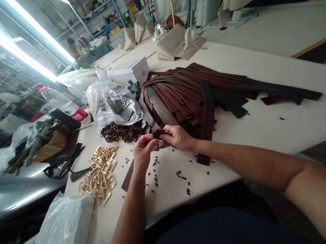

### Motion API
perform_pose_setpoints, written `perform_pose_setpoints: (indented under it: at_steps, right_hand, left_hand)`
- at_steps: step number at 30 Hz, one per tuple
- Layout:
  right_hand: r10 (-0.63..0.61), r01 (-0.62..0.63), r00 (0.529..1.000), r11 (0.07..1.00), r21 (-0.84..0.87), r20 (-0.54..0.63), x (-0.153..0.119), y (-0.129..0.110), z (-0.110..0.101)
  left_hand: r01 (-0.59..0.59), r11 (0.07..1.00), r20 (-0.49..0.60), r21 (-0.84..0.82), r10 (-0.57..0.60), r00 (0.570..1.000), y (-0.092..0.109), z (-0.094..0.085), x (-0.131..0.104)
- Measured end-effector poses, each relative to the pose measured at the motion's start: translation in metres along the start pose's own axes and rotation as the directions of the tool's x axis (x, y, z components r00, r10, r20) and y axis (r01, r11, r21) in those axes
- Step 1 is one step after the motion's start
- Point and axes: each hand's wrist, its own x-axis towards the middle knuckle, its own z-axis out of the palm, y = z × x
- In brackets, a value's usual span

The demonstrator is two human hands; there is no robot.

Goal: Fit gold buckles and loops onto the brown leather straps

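Observation:
My left hand (143, 152) and my right hand (177, 137) are close together over the white table. Between them is the end of a dark brown strip (157, 133), pinched in the fingers of both. A small gold-coloured bit shows at my right fingertips, too small to make out. Behind my hands lies a large fanned pile of brown leather strips (178, 95). Dark brown loops (122, 132) are heaped to the left, and gold rectangular buckles (100, 172) lie in front of them. Small dark scraps (155, 173) are scattered below my hands.
A plastic bag (107, 103), a white box (130, 71) and a bottle (66, 105) stand behind the loops. A wrapped white packet (64, 225) lies at the front left. Beige bag pieces (178, 44) rest at the back. A person (73, 48) is far off.

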Motion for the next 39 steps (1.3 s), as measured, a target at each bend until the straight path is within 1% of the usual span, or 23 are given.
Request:
perform_pose_setpoints:
  at_steps: [4,7,11,16,19,23,27,32,36,39]
  right_hand:
    - [-0.031,0.032,0.999,0.994,-0.109,0.016,0.000,0.002,-0.001]
    - [-0.019,0.027,0.998,0.989,-0.144,0.052,0.000,0.001,-0.001]
    - [-0.016,0.035,0.995,0.981,-0.190,0.102,-0.001,-0.004,-0.003]
    - [-0.003,0.038,0.989,0.972,-0.234,0.149,0.000,-0.006,-0.005]
    - [0.000,0.045,0.985,0.966,-0.253,0.174,0.001,-0.007,-0.006]
    - [-0.003,0.050,0.983,0.967,-0.248,0.185,0.000,-0.008,-0.006]
    - [0.027,0.026,0.981,0.964,-0.265,0.193,0.000,-0.010,-0.006]
    - [0.045,0.018,0.980,0.949,-0.315,0.193,0.000,-0.012,-0.006]
    - [0.046,0.024,0.980,0.939,-0.344,0.195,0.000,-0.010,-0.006]
    - [0.013,0.050,0.979,0.952,-0.302,0.202,0.000,-0.006,-0.005]
  left_hand:
    - [-0.001,1.000,-0.007,-0.020,0.001,1.000,0.001,0.000,0.000]
    - [-0.008,1.000,-0.017,-0.028,0.007,1.000,0.002,0.000,0.001]
    - [0.008,1.000,-0.013,0.009,-0.007,1.000,0.003,0.000,0.002]
    - [0.012,1.000,0.042,0.008,-0.012,0.999,0.005,-0.002,0.001]
    - [-0.027,0.999,0.054,0.023,0.025,0.998,0.004,-0.004,0.000]
    - [-0.071,0.996,0.030,0.051,0.070,0.997,0.000,-0.007,0.001]
    - [-0.122,0.988,0.007,0.099,0.122,0.992,-0.003,-0.007,0.001]
    - [-0.044,0.997,0.014,0.059,0.043,0.999,0.001,-0.004,-0.002]
    - [-0.058,0.995,0.044,0.079,0.055,0.998,0.000,-0.004,-0.001]
    - [-0.058,0.994,0.094,0.097,0.049,0.994,-0.006,-0.005,0.000]
